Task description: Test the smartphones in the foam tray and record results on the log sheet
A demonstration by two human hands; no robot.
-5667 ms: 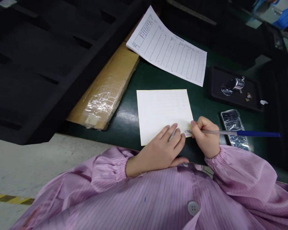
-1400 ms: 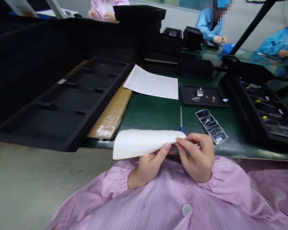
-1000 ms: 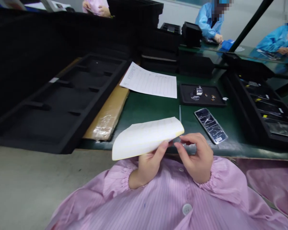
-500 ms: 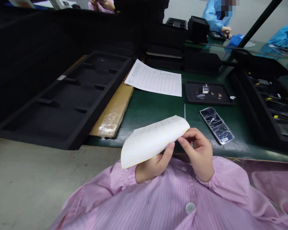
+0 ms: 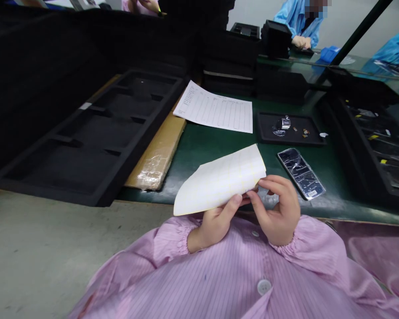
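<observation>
1. So, the label sheet [image 5: 219, 181] is off the green table [image 5: 213, 146], held up tilted just above the centre of the frame, near the person's chest. It's a pale sheet with a faint grid of stickers, bowed a little.
2. Left hand [image 5: 216, 221]: curled under the sheet's lower edge. The thumb is up against the paper near the right corner, with the fingers tucked behind, so it's carrying the sheet.
3. Right hand [image 5: 279, 212]: fingers bent in, thumb and forefinger closed together right at that lower-right corner, touching the left thumb. Can't tell if a sticker has come loose under the fingertips, it's too small to see.
4. My read on the step: picking at the corner to get an edge started.
5. The next move would call for a fine fingertip pinch while the left hand keeps the sheet from flexing, and a slow pull so nothing curls or tears.
6. Other stuff:
   - foil packet [image 5: 301, 173] just right of the sheet
   - small black tray [image 5: 266, 135] behind the packet
   - printed form [image 5: 217, 110] at upper centre
   - big foam tray [image 5: 86, 137] at left
</observation>
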